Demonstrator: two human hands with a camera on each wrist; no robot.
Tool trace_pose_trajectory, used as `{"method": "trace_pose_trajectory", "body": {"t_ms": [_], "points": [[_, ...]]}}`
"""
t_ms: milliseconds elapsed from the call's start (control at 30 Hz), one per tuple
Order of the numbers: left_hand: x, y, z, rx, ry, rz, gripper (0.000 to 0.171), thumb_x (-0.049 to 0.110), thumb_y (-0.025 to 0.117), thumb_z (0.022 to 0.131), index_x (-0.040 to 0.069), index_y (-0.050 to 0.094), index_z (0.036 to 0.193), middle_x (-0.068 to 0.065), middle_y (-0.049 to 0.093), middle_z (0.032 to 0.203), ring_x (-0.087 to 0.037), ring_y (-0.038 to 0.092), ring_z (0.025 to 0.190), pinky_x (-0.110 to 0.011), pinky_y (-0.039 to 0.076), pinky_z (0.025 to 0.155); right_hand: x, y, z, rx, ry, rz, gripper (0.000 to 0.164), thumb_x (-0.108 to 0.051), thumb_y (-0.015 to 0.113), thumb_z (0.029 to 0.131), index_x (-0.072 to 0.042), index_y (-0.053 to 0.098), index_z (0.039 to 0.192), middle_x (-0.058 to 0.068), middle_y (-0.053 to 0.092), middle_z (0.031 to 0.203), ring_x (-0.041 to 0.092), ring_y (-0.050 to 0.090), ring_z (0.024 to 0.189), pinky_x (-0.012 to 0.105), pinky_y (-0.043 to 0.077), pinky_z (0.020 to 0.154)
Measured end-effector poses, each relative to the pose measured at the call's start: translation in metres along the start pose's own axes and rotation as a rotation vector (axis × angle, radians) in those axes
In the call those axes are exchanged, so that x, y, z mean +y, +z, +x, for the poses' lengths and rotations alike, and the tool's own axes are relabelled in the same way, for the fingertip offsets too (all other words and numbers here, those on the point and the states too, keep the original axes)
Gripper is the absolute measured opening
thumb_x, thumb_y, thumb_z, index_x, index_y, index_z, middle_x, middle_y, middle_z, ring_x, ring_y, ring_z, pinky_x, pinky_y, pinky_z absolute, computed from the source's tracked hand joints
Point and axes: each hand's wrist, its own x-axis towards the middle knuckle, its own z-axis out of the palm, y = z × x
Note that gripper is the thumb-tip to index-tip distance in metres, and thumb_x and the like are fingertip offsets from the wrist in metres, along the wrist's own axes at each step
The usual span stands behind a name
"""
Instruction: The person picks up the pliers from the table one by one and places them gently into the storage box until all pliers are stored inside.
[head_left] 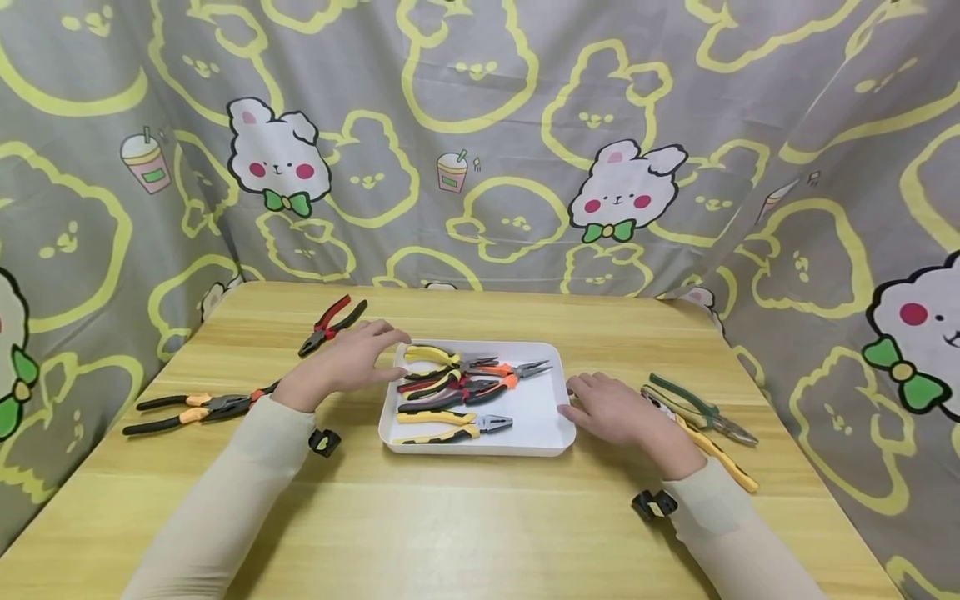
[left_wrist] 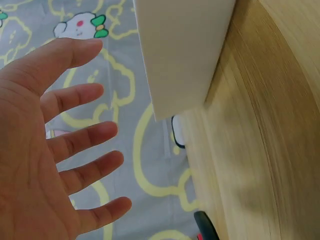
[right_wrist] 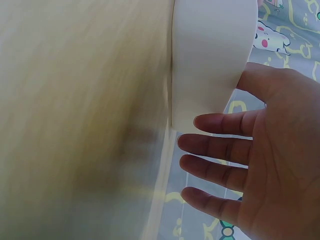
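Observation:
A white tray [head_left: 536, 421] lies on the wooden table with several pliers in it. Yellow-and-black pliers [head_left: 457, 426] lie along its front, with orange-and-black long-nose pliers [head_left: 512, 379] and others overlapping behind. My left hand [head_left: 352, 358] is at the tray's left end, fingers loosely spread; in the left wrist view the hand [left_wrist: 35, 165] holds nothing and stands apart from the tray wall [left_wrist: 182, 55]. At the right end is my right hand [head_left: 611, 406]. Its fingers are extended in the right wrist view, with the thumb against the tray wall [right_wrist: 212, 60].
Red-and-black pliers [head_left: 321, 335] lie at the back left. Orange-and-black pliers [head_left: 225, 407] lie left of my left forearm, near a partly hidden red-handled tool. Green-handled pliers [head_left: 705, 408] and a yellow-handled tool [head_left: 716, 457] lie at right. A patterned curtain [head_left: 510, 150] surrounds the table's back and sides.

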Motion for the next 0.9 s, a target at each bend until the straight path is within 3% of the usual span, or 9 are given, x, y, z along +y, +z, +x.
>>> {"method": "trace_pose_trajectory", "body": {"t_ms": [400, 900], "points": [[-0.021, 0.004, -0.018, 0.050, -0.073, 0.024, 0.055, 0.048, 0.065, 0.091, 0.020, 0.055, 0.137, -0.014, 0.049, 0.137, -0.042, 0.043, 0.124, -0.068, 0.032, 0.095, 0.000, 0.002, 0.000, 0.018, -0.011, 0.001, 0.041, -0.042, 0.049, 0.101, -0.006, 0.058, 0.120, 0.008, 0.061, 0.109, 0.028, 0.058, 0.101, 0.048, 0.047, 0.087], [-0.053, -0.003, -0.050, 0.042, -0.197, 0.022, 0.059, 0.043, 0.063, 0.093, 0.015, 0.048, 0.143, -0.023, 0.041, 0.142, -0.050, 0.034, 0.129, -0.072, 0.028, 0.094, -0.001, 0.000, -0.001, 0.007, -0.006, -0.005, 0.042, -0.041, 0.049, 0.101, -0.005, 0.057, 0.120, 0.008, 0.060, 0.108, 0.027, 0.058, 0.100, 0.047, 0.047, 0.086]]}}
